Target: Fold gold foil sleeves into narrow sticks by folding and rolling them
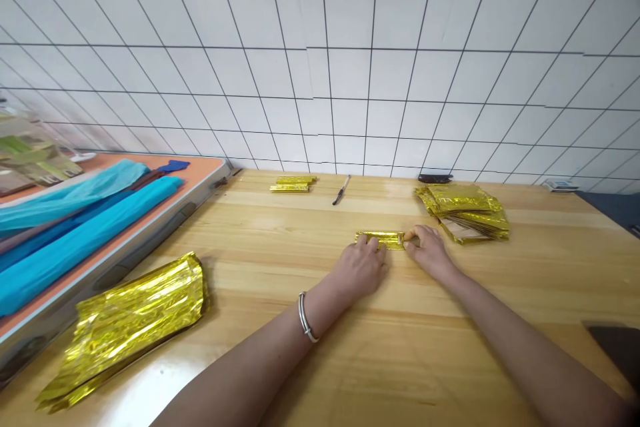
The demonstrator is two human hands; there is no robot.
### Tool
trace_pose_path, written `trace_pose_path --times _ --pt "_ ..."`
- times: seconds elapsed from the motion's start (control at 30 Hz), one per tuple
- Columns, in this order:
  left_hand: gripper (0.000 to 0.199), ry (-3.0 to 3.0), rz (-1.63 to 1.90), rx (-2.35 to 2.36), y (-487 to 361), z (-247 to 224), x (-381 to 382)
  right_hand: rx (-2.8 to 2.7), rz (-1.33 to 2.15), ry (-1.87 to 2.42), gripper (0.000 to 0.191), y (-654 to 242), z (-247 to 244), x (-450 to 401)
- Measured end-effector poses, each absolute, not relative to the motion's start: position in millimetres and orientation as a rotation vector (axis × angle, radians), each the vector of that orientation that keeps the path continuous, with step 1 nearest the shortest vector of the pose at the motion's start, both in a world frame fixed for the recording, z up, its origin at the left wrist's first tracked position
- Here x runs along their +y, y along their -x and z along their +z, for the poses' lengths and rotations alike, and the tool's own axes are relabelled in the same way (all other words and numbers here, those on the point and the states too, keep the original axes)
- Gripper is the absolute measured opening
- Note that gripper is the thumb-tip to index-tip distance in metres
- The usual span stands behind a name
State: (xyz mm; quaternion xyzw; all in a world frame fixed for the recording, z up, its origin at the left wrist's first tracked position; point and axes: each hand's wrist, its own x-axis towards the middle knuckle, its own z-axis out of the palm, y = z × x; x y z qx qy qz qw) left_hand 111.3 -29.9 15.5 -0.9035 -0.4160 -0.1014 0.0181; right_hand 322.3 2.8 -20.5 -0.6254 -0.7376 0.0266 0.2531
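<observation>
A narrow gold foil strip [383, 237] lies flat on the wooden table [280, 280], slightly right of the middle of the view. My left hand [361, 267], with a silver bangle at the wrist, presses curled fingers on the strip's left part and hides some of its near edge. At its right end, my right hand [426, 247] pinches the strip between thumb and fingers. Behind it to the left lie two rolled or folded gold strips [293, 185]. A stack of gold foil sheets [467, 210] rests to the right of my right hand.
A pen [341, 191] lies behind the strip. Large folded gold foil [135, 323] is at the front left. Blue rolled material [95, 233] lies on an orange-topped surface [203, 170] at the left. A black object [435, 179] sits by the tiled wall.
</observation>
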Motion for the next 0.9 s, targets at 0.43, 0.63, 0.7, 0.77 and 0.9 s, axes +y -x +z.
trace_pose_path --times 0.43,0.63,0.7,0.77,0.9 --pt "0.038 2.837 -0.338 -1.215 -96 8 -33 -2.536 -0.036 1.458 0.050 -282 -8 -53" --pt "0.044 2.884 -0.518 -1.079 -77 -5 -31 -2.534 -0.037 1.572 0.050 -283 -4 -62" --pt "0.040 2.886 -0.559 -1.085 -78 -8 -30 -2.504 -0.105 1.607 0.050 -275 -2 -61" --pt "0.037 2.875 -0.586 -1.107 -82 -10 -30 -2.474 -0.172 1.637 0.048 -265 -2 -58" --pt "0.043 2.829 -0.577 -1.145 -87 -19 -33 -2.447 -0.191 1.656 0.046 -254 -4 -54"
